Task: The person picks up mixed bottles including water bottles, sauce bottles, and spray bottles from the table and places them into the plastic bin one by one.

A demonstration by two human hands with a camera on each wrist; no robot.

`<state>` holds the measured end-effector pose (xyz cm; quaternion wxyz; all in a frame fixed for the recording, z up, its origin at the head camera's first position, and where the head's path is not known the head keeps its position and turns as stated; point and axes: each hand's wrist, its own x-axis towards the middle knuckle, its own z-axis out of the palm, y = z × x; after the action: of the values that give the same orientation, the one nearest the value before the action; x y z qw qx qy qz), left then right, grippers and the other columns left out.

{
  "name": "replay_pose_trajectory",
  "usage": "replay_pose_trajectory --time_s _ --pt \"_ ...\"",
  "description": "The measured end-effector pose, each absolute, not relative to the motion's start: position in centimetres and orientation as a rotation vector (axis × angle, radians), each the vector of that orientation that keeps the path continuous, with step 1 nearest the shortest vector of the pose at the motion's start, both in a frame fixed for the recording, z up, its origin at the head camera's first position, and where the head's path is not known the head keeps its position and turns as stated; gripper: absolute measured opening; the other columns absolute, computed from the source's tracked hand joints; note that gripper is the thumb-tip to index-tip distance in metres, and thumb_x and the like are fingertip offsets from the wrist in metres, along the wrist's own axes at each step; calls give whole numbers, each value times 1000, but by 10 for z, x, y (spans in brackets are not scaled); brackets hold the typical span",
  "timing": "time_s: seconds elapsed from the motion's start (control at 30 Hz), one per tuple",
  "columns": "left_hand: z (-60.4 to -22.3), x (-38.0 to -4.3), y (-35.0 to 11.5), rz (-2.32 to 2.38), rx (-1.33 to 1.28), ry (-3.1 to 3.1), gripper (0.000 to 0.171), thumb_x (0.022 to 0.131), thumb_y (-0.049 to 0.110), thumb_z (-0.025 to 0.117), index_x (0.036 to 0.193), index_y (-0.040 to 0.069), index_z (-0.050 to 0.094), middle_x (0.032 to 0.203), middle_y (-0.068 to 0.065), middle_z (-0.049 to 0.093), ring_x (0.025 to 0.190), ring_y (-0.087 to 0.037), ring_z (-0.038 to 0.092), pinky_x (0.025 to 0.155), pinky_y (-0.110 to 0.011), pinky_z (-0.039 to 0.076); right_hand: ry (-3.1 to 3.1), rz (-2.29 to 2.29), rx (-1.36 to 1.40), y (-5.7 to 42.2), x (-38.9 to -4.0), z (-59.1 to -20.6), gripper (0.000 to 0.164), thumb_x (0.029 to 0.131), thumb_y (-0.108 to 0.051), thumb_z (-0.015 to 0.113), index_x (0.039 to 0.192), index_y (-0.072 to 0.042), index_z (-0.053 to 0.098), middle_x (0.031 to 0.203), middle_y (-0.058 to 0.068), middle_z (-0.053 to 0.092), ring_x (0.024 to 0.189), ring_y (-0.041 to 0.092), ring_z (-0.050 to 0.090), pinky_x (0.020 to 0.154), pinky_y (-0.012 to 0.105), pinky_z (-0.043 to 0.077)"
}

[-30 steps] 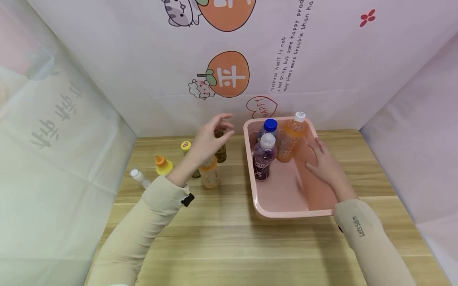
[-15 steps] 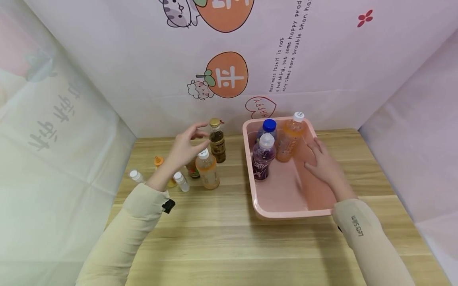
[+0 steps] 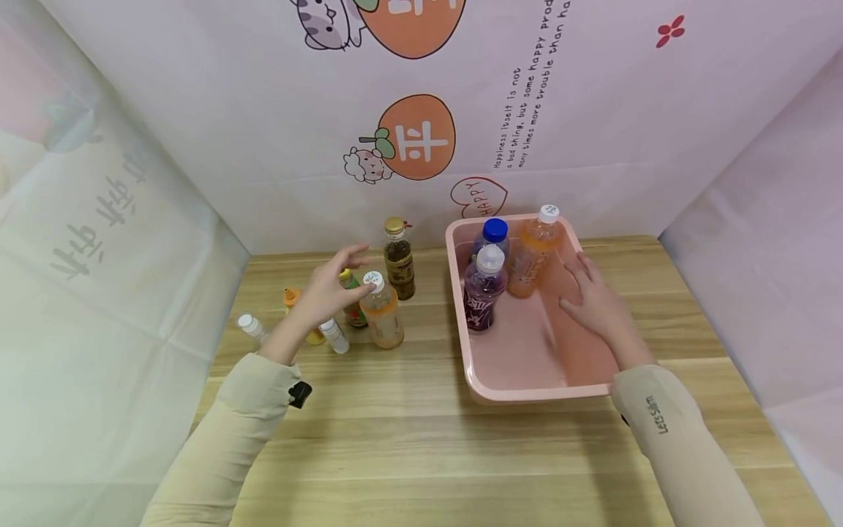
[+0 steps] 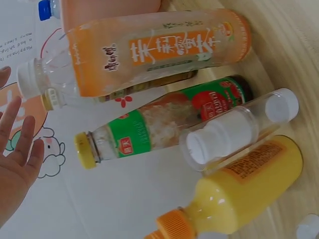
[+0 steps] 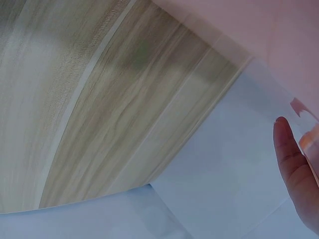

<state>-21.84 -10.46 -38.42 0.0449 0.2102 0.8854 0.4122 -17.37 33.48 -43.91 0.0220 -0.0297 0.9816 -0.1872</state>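
Observation:
In the head view my left hand [image 3: 323, 291] hovers with fingers spread and nothing held, its thumb tip overlapping the white cap of an orange-labelled drink bottle [image 3: 384, 320]. The left wrist view shows that bottle [image 4: 154, 50], a green-labelled bottle with a yellow cap [image 4: 132, 135], a small clear bottle with white parts [image 4: 234, 132] and a yellow squeeze bottle [image 4: 249, 184]. My right hand [image 3: 602, 307] rests over the right rim of the pink bin [image 3: 514, 351], fingers fairly straight, thumb to its inner side. Inside stand a purple drink bottle [image 3: 484, 296], an orange drink bottle [image 3: 532, 260] and a blue-capped bottle [image 3: 495, 233].
A dark bottle with a gold cap [image 3: 399, 263] stands behind the orange-labelled bottle. Another small white-capped bottle [image 3: 250, 326] is at the far left, partly behind my left wrist. Printed cloth walls [image 3: 296, 146] surround the wooden table [image 3: 395, 439] at the back and sides.
My left hand has drawn left and down, away from the gold-capped bottle, which it earlier covered, to beside the orange-labelled bottle's cap. The right hand and bin stay put.

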Motion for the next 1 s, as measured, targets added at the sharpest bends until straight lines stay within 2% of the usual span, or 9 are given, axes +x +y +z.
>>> replay_pose_trajectory --time_s 0.27,0.53,0.67,0.83,1.0 --pt "-393 -219 -103 1280 632 2673 71 84 15 72 144 9 35 135 -15 57 126 -37 48 108 -55 37 3019 -567 -61 334 -175 -440 71 90 -24 56 149 -1 23 158 24 3 131 58 29 95 69 37" --pt "-398 -220 -101 1300 653 2655 73 83 9 72 145 6 34 133 -18 57 126 -38 49 110 -55 35 3025 -561 -65 335 -175 -441 71 90 -23 56 149 0 24 158 24 4 131 57 29 94 68 39" --pt "-401 -220 -100 1278 647 2666 73 84 9 72 146 7 33 133 -16 58 126 -35 51 106 -53 40 3026 -563 -65 335 -175 -441 71 90 -23 56 149 0 24 158 24 4 131 57 29 94 68 39" --pt "-403 -220 -99 1274 601 2650 73 84 11 71 146 10 33 132 -13 59 125 -31 52 95 -49 49 3022 -554 -61 334 -175 -440 71 90 -24 55 149 -1 23 158 23 3 130 57 31 92 68 41" --pt "-403 -220 -97 1289 580 2628 74 83 9 72 146 8 33 130 -15 59 123 -33 53 95 -49 49 3025 -551 -66 334 -174 -439 71 90 -24 55 149 0 24 158 24 4 131 57 30 90 67 42"
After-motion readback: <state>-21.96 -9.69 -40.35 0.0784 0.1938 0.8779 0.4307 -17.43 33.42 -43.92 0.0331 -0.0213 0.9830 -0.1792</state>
